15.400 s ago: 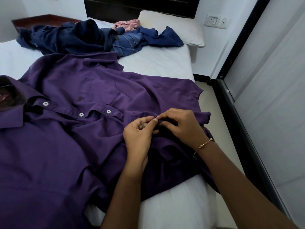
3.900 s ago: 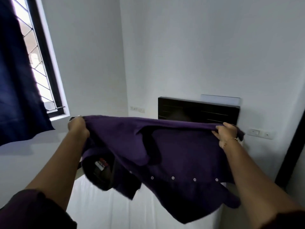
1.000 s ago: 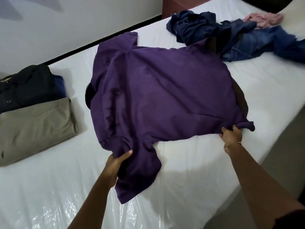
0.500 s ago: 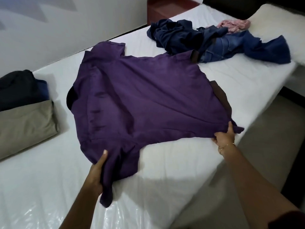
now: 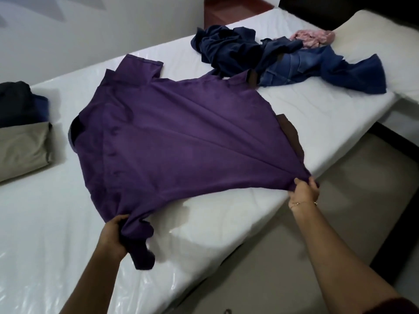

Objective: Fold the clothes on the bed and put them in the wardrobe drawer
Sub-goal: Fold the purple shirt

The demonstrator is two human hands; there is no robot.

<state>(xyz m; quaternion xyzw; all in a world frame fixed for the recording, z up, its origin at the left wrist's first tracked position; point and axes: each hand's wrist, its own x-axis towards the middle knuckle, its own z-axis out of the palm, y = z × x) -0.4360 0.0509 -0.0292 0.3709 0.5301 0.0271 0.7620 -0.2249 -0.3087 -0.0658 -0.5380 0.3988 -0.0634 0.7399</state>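
Gripping the near hem of a large purple button-up cotton shirt (image 5: 181, 141), the person has it spread back-side up across the middle of the white mattress (image 5: 317, 114), which is wrapped in clear plastic. The left hand (image 5: 113, 236) has its fingers curled round a bunched corner of cloth at the near edge of the bed, with a loose flap of the shirt hanging below the fist. The right hand (image 5: 305, 190) pinches the other hem corner, fingers closed on the fabric, right at the bed's right edge where the mattress drops to the floor. Holding the two corners wide apart looks meant to draw the cloth taut and flatten the back panel, so that the sleeves and sides can be turned in cleanly; diagonal pull lines run from the right corner toward the collar end, which suggests tension is on. One sleeve (image 5: 138, 66) lies flat toward the far edge.

At the left edge of the bed sits a folded pile: a khaki folded garment (image 5: 22, 150) with a dark navy folded garment (image 5: 20, 103) just beyond it, probably set there as finished pieces waiting for the drawer. Toward the far right corner, near the cream pillow (image 5: 385, 30), lies an unfolded heap of navy cloth and blue denim jeans (image 5: 283, 57) with a small pink crumpled cloth (image 5: 313, 38) on top

No wardrobe or drawer is in view, so nothing can be said of its contents
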